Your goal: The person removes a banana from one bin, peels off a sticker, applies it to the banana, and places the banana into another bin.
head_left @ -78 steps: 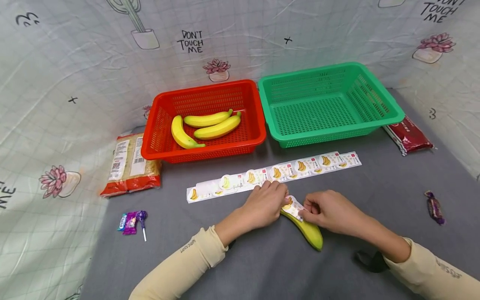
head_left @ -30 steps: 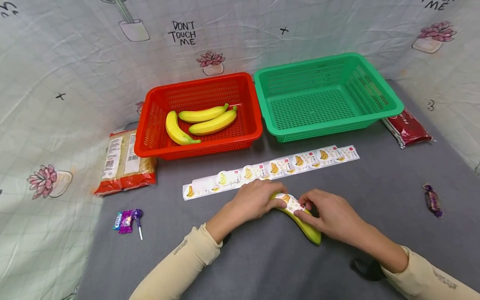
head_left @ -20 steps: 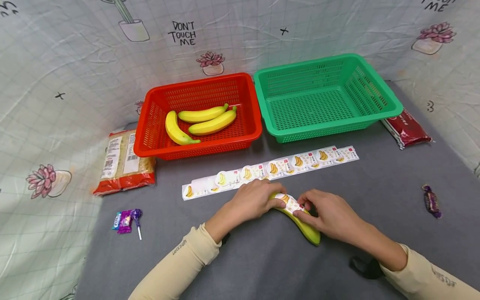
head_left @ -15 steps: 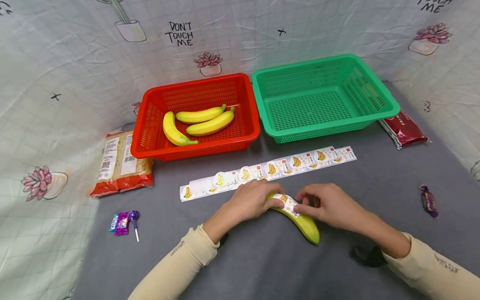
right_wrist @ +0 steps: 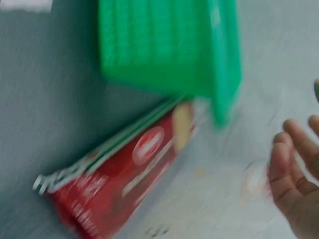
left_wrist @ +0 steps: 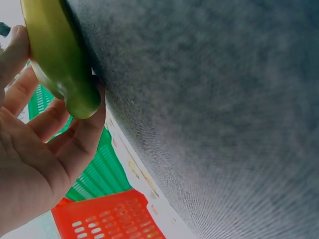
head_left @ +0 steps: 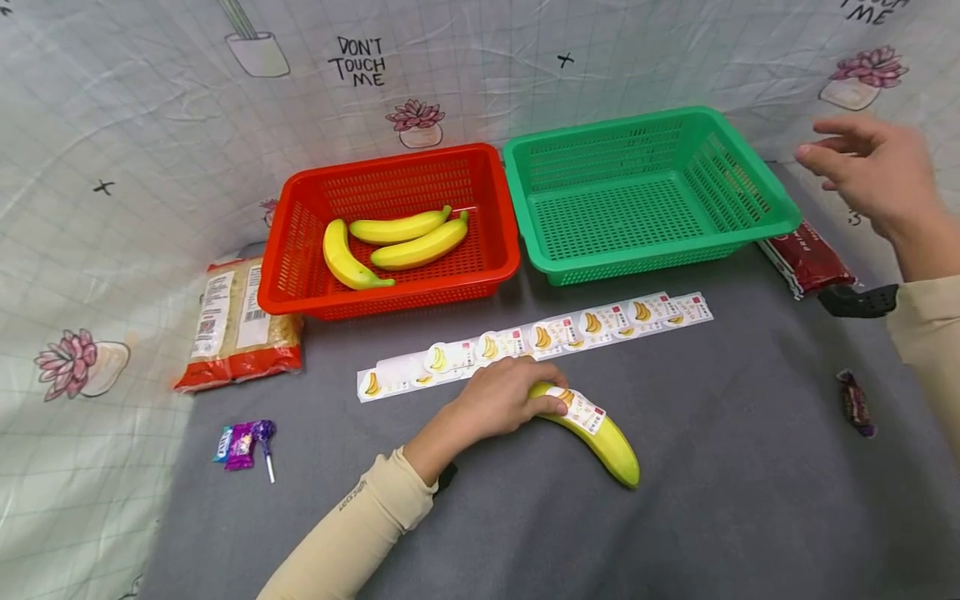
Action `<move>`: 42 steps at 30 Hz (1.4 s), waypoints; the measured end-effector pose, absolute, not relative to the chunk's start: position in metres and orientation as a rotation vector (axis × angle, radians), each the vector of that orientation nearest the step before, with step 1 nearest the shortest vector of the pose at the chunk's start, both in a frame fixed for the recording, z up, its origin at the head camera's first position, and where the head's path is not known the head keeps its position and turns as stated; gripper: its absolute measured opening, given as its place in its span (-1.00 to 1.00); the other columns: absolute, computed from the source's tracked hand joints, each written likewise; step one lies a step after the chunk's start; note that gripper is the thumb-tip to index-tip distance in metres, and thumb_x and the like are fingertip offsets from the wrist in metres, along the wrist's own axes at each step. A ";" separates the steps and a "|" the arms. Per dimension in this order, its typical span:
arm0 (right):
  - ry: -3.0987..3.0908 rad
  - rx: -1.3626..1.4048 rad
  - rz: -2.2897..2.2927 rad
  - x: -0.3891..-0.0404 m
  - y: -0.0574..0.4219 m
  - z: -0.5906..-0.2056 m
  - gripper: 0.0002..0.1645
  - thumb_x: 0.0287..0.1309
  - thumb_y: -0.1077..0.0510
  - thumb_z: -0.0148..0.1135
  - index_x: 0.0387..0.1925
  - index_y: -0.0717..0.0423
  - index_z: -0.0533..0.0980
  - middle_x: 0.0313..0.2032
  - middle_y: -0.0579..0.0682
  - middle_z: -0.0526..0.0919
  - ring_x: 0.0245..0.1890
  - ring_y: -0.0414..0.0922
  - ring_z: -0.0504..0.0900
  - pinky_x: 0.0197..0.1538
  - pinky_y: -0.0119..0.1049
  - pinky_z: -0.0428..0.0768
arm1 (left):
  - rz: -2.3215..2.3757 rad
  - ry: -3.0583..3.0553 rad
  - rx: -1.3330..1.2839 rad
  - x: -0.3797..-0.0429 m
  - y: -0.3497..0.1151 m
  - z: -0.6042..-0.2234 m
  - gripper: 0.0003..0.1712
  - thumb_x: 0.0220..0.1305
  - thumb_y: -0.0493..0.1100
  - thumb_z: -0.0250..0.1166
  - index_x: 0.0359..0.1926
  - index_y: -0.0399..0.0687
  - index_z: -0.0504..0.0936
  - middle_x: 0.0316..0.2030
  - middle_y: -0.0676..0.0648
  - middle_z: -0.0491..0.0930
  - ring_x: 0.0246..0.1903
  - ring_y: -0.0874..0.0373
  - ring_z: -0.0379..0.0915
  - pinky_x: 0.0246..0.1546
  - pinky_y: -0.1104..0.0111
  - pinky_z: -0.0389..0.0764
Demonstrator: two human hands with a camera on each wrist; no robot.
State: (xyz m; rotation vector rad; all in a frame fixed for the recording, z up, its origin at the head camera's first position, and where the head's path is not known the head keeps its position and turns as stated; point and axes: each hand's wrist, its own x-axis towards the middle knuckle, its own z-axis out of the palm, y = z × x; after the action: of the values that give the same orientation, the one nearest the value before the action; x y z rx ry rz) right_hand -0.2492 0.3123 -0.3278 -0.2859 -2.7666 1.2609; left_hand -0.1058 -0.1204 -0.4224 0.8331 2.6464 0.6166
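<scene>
My left hand [head_left: 498,396] grips a yellow banana [head_left: 611,446] at its stem end, thumb on the near side. In the left wrist view the greenish stem end of the banana [left_wrist: 57,45] lies between the thumb and the fingers. A white sticker [head_left: 585,414] with a banana picture lies along the banana's upper side, its left end by my thumb. My right hand [head_left: 873,171] is raised at the far right, beyond the green basket's corner, with fingers loosely bent and nothing in them. The right wrist view shows its fingers [right_wrist: 281,164] at the right edge.
The red basket [head_left: 412,302] holds three bananas. Beside it stands the bare green basket [head_left: 618,217], a red packet [head_left: 806,258] by its corner. Strips of banana stickers [head_left: 543,335] lie in front. A grain bag [head_left: 247,321], small sweets [head_left: 240,446], a lollipop [head_left: 264,432] and a wrapped candy [head_left: 855,404] lie around.
My right hand has let go of the sticker on the banana and swung up to the far right. The sticker's right end now lies uncovered. My left hand still holds the banana.
</scene>
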 end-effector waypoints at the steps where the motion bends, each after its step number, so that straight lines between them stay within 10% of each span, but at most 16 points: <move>1: -2.810 -0.345 1.253 -0.253 0.321 -0.333 -0.20 0.42 -0.24 0.09 0.57 -0.17 0.15 0.27 -0.33 0.52 -0.41 -0.60 0.38 -0.39 -0.69 0.39 | 0.623 2.643 0.829 -0.106 -0.121 -0.423 -0.71 0.30 0.21 0.37 0.00 0.37 0.71 -0.09 0.14 0.69 -0.10 0.20 0.58 -0.23 0.26 0.54; 4: -2.888 -0.416 1.385 -0.262 0.342 -0.350 -0.29 0.37 -0.27 0.15 0.48 -0.29 0.30 0.12 -0.27 0.65 -0.46 -0.56 0.47 -0.43 -0.59 0.51 | 0.639 2.630 0.817 -0.106 -0.121 -0.424 -0.72 0.30 0.20 0.37 -0.01 0.37 0.71 -0.08 0.15 0.68 -0.09 0.21 0.57 -0.20 0.27 0.54; 8: -2.857 -0.433 1.584 -0.263 0.353 -0.366 -0.94 0.35 -0.16 0.25 -0.19 -0.52 0.59 -0.49 -0.55 0.54 -0.51 -0.46 0.61 -0.43 -0.49 0.63 | 0.654 2.620 0.809 -0.106 -0.120 -0.425 -0.73 0.30 0.19 0.38 -0.01 0.38 0.71 -0.08 0.17 0.68 -0.09 0.23 0.57 -0.18 0.28 0.54; 10: -2.833 -0.452 1.607 -0.263 0.352 -0.369 -0.83 0.35 -0.13 0.26 -0.40 -0.51 0.55 -0.52 -0.51 0.58 -0.52 -0.42 0.64 -0.43 -0.47 0.63 | 0.658 2.622 0.814 -0.107 -0.121 -0.425 -0.73 0.30 0.19 0.38 -0.01 0.37 0.71 -0.09 0.17 0.68 -0.09 0.24 0.57 -0.17 0.29 0.54; 30: -2.710 -0.488 1.778 -0.264 0.352 -0.373 -0.90 0.26 -0.10 0.35 -0.39 -0.42 0.63 -0.53 -0.38 0.67 -0.55 -0.33 0.70 -0.42 -0.41 0.67 | 0.970 2.676 0.771 -0.119 -0.115 -0.384 -0.68 0.26 0.12 0.44 0.01 0.24 0.76 -0.13 0.16 0.74 -0.16 0.26 0.56 -0.11 0.32 0.52; 42: -2.760 -0.485 1.861 -0.259 0.351 -0.360 -0.88 0.25 -0.09 0.36 -0.42 -0.45 0.67 -0.49 -0.32 0.70 -0.51 -0.30 0.70 -0.39 -0.41 0.68 | 1.214 2.738 0.465 -0.226 -0.056 -0.296 -0.64 0.34 0.19 0.35 0.06 0.23 0.63 -0.08 0.07 0.67 -0.12 0.20 0.51 -0.21 0.38 0.51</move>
State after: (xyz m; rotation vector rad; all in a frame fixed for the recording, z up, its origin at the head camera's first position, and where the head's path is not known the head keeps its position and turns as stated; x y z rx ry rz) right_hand -0.2587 0.3505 -0.3595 -0.4845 -2.7596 1.8606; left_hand -0.2263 -0.0560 -0.2960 0.4646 2.7384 1.2140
